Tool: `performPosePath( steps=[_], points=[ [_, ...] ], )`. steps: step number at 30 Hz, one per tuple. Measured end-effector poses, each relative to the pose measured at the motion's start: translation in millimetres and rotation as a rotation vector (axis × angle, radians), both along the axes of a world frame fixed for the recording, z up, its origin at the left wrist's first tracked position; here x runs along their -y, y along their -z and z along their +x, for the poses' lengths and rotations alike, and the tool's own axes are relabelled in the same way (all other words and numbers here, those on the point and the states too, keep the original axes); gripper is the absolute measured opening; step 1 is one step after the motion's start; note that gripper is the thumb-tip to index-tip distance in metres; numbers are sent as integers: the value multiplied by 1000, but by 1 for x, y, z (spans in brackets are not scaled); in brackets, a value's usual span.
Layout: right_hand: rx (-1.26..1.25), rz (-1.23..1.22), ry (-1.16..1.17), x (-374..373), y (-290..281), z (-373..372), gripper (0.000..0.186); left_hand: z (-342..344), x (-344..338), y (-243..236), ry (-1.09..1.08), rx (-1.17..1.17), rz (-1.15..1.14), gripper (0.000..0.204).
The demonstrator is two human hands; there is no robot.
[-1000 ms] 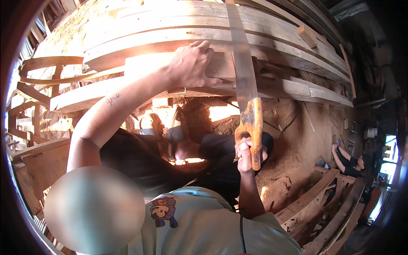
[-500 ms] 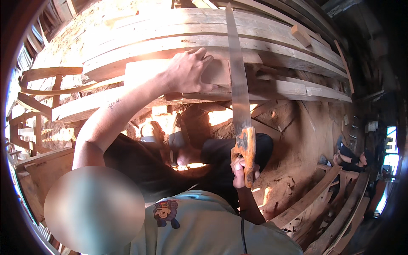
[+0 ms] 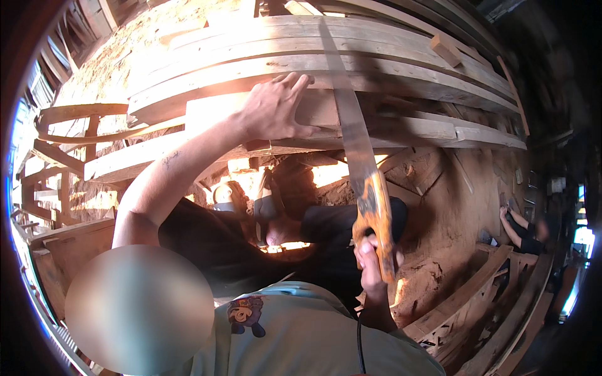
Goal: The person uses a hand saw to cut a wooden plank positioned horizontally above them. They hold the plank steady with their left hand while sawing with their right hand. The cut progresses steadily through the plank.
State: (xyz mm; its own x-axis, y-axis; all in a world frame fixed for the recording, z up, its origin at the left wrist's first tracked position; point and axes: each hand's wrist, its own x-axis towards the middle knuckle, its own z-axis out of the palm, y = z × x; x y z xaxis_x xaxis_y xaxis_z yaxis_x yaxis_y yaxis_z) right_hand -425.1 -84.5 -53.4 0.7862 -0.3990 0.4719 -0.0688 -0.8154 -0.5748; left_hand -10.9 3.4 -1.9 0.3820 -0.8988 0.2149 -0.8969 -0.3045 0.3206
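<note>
at left is a rough wooden frame (image 3: 81,113). the left hand (image 3: 274,109), fingers spread, rests on a short board (image 3: 321,108) near long beams (image 3: 219,51). a handsaw (image 3: 359,147) slants past the board's right end, contact unclear; the right hand (image 3: 372,262) is wrapped round its wooden handle (image 3: 375,216). far right, blurred, is a co-worker (image 3: 532,243).

silver-grey saw blade (image 3: 349,116), orange-brown saw handle (image 3: 380,216) with blackish patches, pinkish-tan board (image 3: 325,111), pale cream beams (image 3: 269,48) with darker seams, tan block (image 3: 446,50) near the beams' far edge, pale grey-green shirt (image 3: 320,323) with a dark purplish cartoon print (image 3: 246,313), black trousers (image 3: 200,244), reddish-brown ground (image 3: 473,188)
</note>
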Motion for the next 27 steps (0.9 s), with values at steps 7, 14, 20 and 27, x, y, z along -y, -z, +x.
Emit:
performPosePath(
  steps=[7,14,20,27],
  points=[
    [128,53,-27,-6,-23,42,15,-2,4,5,25,94,56,99],
    [108,-246,36,-18,-28,50,12,2,0,7,10,93,48,102],
    [88,73,62,-18,-19,1,12,1,2,9,24,130,31,103],
    [73,188,92,5,14,88,5,1,4,10,-4,105,32,98]
  ],
)
